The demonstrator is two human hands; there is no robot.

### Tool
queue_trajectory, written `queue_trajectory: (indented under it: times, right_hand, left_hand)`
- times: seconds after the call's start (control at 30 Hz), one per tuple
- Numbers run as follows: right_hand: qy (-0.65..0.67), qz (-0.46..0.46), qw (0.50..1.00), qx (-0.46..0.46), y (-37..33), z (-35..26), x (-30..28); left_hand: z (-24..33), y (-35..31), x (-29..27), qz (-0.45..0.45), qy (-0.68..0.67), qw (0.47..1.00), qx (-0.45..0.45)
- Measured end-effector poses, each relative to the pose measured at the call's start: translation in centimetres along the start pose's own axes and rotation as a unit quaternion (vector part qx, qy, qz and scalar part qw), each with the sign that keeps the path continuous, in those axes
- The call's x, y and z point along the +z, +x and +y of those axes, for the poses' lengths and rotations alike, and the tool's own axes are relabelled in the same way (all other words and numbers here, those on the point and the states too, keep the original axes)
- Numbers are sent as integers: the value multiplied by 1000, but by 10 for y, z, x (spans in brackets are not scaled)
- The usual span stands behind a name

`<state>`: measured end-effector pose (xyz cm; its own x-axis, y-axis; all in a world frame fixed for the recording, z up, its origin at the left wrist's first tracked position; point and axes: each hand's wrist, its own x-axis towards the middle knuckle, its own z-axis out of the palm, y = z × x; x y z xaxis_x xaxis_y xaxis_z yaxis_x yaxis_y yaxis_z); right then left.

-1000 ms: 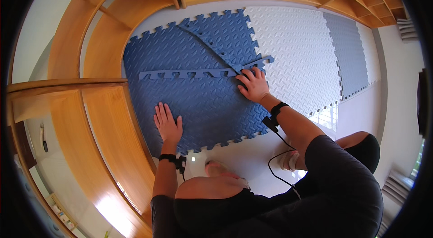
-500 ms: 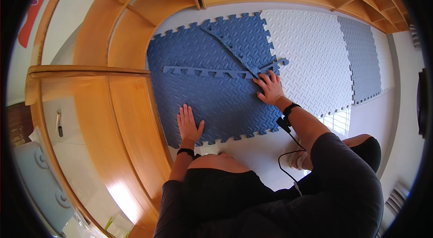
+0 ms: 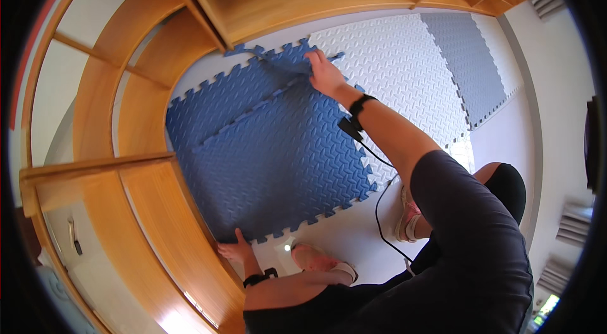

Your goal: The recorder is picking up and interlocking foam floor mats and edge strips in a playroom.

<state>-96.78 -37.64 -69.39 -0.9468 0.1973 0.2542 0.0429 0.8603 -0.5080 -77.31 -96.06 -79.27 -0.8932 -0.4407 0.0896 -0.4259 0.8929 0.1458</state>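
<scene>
A blue interlocking foam mat (image 3: 272, 150) with a raised tread pattern and toothed edges lies on the floor. My right hand (image 3: 327, 74), near the mat's far right corner, is closed on narrow blue foam edge strips (image 3: 284, 63). One strip runs toward the far left past the mat's rim. Another long strip (image 3: 250, 111) trails diagonally over the mat, and a short end sticks out right of my fingers. My left hand (image 3: 235, 249) is at the mat's near left corner against the wooden base, thumb raised apart from the fingers. The fingertips are partly hard to make out.
White foam mat (image 3: 392, 74) joins the blue one on the right, then a grey mat (image 3: 465, 55). Wooden shelving (image 3: 310, 11) borders the far side; a wooden cabinet (image 3: 152, 201) borders the left. A black cable (image 3: 382, 223) hangs from my right wrist. My feet stand at the near edge.
My right hand has moved away from me, taking hold of the strips and dragging them across the mat. My left hand has slid from the mat's surface to its near left corner. The view has shifted.
</scene>
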Motion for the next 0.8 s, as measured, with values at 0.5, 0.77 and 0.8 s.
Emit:
queue_trajectory:
  times: [0.5,0.77,0.8]
  right_hand:
    - [-160,-69,983,54,78,21,50]
    - [-162,-109,979,52,80,40,30]
    - [-162,-94,982,39,80,35,32]
  left_hand:
    - [-18,20,-21,-132,101,984,69]
    - [-12,19,-5,-108,80,985,109]
    - [-15,16,-8,-102,81,986,107]
